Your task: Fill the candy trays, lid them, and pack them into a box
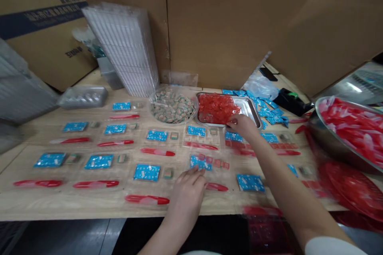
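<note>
My left hand [187,189] rests palm-down on a clear plastic tray near the table's front, fingers loosely stretched. By its fingertips are a blue packet [194,162] and several small red squares [217,163]; a red pen-shaped item [218,187] lies beside it. My right hand [243,125] reaches to the front edge of a metal tray [249,109] heaped with red wrapped pieces [217,107]. Its fingers are pinched together, and whatever is between them is too small to make out.
Rows of clear trays hold blue packets [98,162], small greenish blocks and red pen-shaped items. Behind stand a round tub of wrapped blocks [173,106] and stacked clear trays [125,48]. Blue packets [271,113] lie loose at right, near a metal bowl [335,135] of red items.
</note>
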`<state>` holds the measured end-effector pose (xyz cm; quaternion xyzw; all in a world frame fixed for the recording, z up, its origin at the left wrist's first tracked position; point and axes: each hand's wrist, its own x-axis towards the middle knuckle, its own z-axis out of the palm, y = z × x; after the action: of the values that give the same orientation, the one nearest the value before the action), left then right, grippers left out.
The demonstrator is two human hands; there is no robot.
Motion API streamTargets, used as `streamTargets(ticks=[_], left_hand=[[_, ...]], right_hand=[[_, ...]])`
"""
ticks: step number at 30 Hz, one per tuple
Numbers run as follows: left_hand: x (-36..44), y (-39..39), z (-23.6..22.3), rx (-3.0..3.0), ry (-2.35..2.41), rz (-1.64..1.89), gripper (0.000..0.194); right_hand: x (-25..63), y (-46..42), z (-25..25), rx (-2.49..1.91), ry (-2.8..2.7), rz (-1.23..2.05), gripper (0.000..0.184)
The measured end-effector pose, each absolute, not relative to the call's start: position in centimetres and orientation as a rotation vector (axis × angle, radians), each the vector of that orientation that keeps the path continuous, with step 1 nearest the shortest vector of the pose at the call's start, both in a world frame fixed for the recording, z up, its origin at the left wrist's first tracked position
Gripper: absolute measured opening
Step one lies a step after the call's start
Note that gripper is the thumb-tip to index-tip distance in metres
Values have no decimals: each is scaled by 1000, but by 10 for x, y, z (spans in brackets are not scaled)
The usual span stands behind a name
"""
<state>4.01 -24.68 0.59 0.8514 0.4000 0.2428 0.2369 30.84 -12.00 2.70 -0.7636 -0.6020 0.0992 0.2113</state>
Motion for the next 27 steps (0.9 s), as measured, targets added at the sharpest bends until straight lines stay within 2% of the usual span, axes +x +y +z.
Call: streamTargets(ticks=[5,8,10,13,15,18,22,27], left_hand=[[38,-247,8,2254,1091,689,16],[36,-244,18,2028,1095,714,16],[39,-238,27,1699,1088,777,17],[46,-228,39,1061,978,809,26],[50,-223,43,758,886,774,30],[49,-221,43,563,835,774,28],[44,-227,40,410,846,870,23],[45,-233,37,408,863,980,24]], right_hand=[[329,-108,20,-2120,-1522,352,3],[319,-134,30,-2038,-1450,452,18],[301,-162,41,-1902,-1450,625,25],[261,-201,59,-1536,-1537,1086,19],[236,-217,67,-1418,-1595,1183,15],[214,-225,67,-1395,-1560,1182,14],[199,-229,56,-1382,-1473,1227,22],[182,-237,51,-1532,-1516,938,18]])
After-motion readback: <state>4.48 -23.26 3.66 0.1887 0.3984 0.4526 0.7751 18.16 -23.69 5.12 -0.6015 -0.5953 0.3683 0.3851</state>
